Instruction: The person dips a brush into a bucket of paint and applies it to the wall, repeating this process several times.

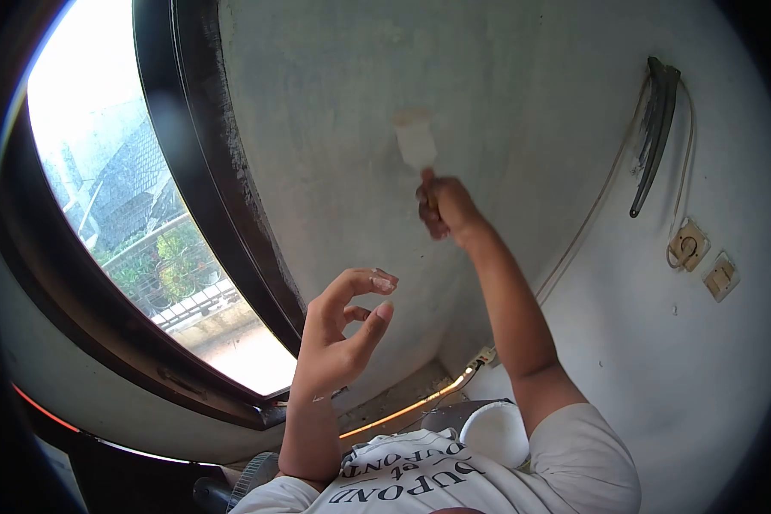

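My right hand [444, 206] is wrapped round the handle of a paint brush [416, 144], whose pale head points up against the grey-green wall [343, 111]. Lower and to the left, my left hand [347, 324] is raised in front of the wall with nothing in it. Its thumb and index finger curve toward each other with a gap between them, and whitish smears show on the fingertips.
A dark-framed window [201, 171] fills the left side. On the right wall are a dark bracket [654, 137] with cables, and two sockets [690, 246]. Below, near my body, are a white round container [495, 435], an extension socket [484, 355] and a fan [255, 475].
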{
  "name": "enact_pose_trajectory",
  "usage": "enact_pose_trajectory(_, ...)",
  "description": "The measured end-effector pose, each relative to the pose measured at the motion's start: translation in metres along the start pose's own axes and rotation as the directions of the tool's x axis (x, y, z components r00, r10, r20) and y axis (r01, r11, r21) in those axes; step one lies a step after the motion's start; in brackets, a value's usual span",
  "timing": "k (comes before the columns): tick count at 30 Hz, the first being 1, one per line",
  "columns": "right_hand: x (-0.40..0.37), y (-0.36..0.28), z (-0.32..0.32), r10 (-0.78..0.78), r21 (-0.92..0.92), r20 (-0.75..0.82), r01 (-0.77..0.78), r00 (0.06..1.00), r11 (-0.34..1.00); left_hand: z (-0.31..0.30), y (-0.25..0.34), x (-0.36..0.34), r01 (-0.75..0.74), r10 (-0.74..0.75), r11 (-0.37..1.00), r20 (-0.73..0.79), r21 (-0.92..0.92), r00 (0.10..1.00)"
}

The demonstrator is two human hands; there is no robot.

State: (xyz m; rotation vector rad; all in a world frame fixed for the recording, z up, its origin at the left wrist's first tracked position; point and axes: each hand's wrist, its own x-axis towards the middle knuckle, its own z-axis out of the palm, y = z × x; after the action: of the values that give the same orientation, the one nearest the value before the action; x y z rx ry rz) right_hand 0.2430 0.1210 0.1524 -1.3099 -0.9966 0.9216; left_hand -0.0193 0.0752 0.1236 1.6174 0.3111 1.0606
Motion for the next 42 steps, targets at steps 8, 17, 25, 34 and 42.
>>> enact_pose_trajectory(8,-0.066,0.142,0.01,0.469,0.245,0.044,-0.465,0.882,0.851,-0.007,-0.035,-0.02,0.172,-0.174,0.985,0.064,0.031,0.983)
enact_pose_trajectory(17,-0.046,0.046,-0.035,0.407,-0.109,0.045,-0.401,0.912,0.91,-0.008,-0.059,-0.036,0.257,-0.279,0.956,0.167,0.143,0.946)
enact_pose_trajectory(25,-0.049,-0.091,-0.042,0.056,-0.308,0.063,-0.034,0.996,0.951,0.003,-0.063,-0.041,0.302,-0.327,0.944,0.237,0.135,0.915)
enact_pose_trajectory(34,-0.017,0.133,-0.015,0.129,-0.016,-0.086,-0.131,0.988,0.991,0.014,-0.095,-0.05,0.387,-0.394,0.919,0.235,0.076,0.889)
enact_pose_trajectory(42,-0.078,0.268,-0.008,0.576,0.221,0.022,-0.566,0.817,0.794,0.014,-0.11,-0.05,0.444,-0.456,0.89,0.214,0.106,0.864)
